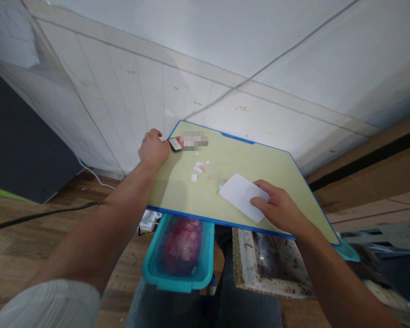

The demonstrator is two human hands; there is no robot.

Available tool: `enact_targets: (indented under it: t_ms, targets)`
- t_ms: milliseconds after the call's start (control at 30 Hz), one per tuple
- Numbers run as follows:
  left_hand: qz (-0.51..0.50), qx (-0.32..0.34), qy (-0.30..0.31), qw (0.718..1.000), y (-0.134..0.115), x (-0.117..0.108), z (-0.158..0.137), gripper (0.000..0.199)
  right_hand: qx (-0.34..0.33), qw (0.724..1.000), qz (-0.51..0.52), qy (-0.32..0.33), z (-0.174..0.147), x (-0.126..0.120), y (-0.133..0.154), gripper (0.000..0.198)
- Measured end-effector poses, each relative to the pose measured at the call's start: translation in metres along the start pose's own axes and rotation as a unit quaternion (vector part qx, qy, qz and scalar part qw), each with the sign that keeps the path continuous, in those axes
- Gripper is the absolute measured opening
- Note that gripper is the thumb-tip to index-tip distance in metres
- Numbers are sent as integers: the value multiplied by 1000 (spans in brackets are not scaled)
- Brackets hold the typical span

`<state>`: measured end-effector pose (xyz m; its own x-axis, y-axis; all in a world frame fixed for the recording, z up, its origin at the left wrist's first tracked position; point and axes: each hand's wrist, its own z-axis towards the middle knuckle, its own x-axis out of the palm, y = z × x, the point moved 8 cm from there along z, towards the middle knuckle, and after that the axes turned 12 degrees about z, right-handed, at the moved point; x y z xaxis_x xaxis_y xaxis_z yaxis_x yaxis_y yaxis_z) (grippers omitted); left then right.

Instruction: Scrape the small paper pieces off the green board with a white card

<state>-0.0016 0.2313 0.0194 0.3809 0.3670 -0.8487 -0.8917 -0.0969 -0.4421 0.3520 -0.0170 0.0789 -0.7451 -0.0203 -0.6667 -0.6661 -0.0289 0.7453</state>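
Observation:
My right hand pinches a blank white card between thumb and fingers, low over the pale yellow tabletop with its blue rim. Small white and pinkish paper scraps lie in the middle of the tabletop, and a few more show just left of the card. My left hand is at the far left edge of the tabletop, its fingers curled; what they grip, if anything, is hidden. Right beside it lies a small dark-edged item with a pale face, touching a partly blurred-out reddish thing.
A teal plastic bin with a reddish, cloudy-looking content stands below the near edge. Right of it is a spotted, cloth-lined basket. Cardboard boxes are stacked at the right. A white wall with a grey cable runs behind.

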Motion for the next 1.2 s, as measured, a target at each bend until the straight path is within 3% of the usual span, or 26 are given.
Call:
enact_targets:
  t_ms: [167,300,367,500,633,733,900,1000,1100,1200]
  targets:
    - [-2,0,0,1000,-2,-3,-2,36,14,999,16,-31,-7,2,1,22]
    - [-1,-4,3,1000,-2,-3,-3,35,17,999,46,19,-10,18,5,22]
    - [-6,0,3,1000,-2,-3,-3,35,21,999,47,-6,-4,10,0,23]
    - [-14,2,5,1000,-3,-3,-4,35,39,993,-3,-116,19,-24,-26,24]
    - [-20,-6,12,1000,-2,-2,-4,36,44,995,30,-83,32,-23,-45,28]
    - [-30,-8,13,999,-2,-2,-4,37,53,995,42,-72,20,-21,-47,27]
    - [-11,-5,4,1000,-2,-4,-5,37,85,992,86,-22,-19,3,-34,24]
    - [-8,-1,-8,1000,-3,-6,-6,36,71,992,102,-5,-28,26,-13,21]
    - [-6,0,-7,1000,-4,-7,-8,35,37,994,100,14,-14,42,7,21]
    - [-2,0,-1,1000,-5,-9,-8,35,20,997,72,-28,15,34,11,22]
